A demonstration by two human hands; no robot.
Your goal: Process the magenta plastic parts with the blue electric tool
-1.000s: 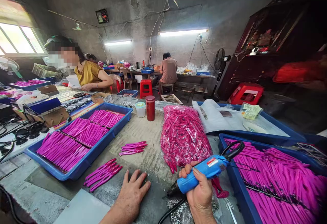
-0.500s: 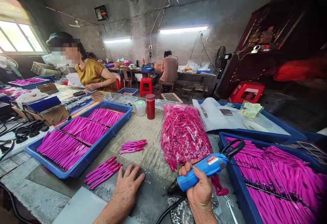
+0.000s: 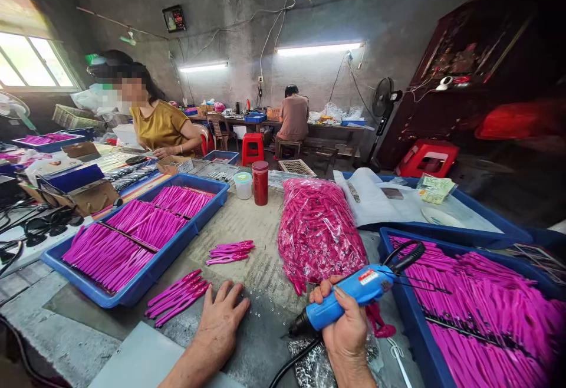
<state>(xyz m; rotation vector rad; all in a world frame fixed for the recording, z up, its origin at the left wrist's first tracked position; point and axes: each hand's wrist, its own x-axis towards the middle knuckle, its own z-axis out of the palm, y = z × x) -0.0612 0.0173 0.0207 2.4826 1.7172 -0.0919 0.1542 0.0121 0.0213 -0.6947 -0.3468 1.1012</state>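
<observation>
My right hand [image 3: 342,323] is wrapped round the body of a blue electric screwdriver [image 3: 349,296], its dark tip pointing left and down near the tabletop. My left hand [image 3: 221,320] lies palm down on the table with fingers spread, holding nothing. Its fingertips are close to a group of pink plastic pieces [image 3: 177,299]. Farther back lies a smaller group of pink pieces [image 3: 230,252]. Small rings [image 3: 260,305] are scattered right of my left hand. Beneath the screwdriver is a clear bag of small metal parts [image 3: 312,361], partly hidden by my right arm.
A clear bag packed with pink parts [image 3: 321,229] stands behind the screwdriver. Blue trays of pink pieces stand at left [image 3: 106,299] and right [image 3: 435,347]. A red canister [image 3: 260,184] and a white tub [image 3: 243,187] stand farther back. A co-worker [image 3: 163,125] sits across the table.
The co-worker at the left has shifted head and arm slightly. My hands and the screwdriver are nearly where they were; the view has moved a little.
</observation>
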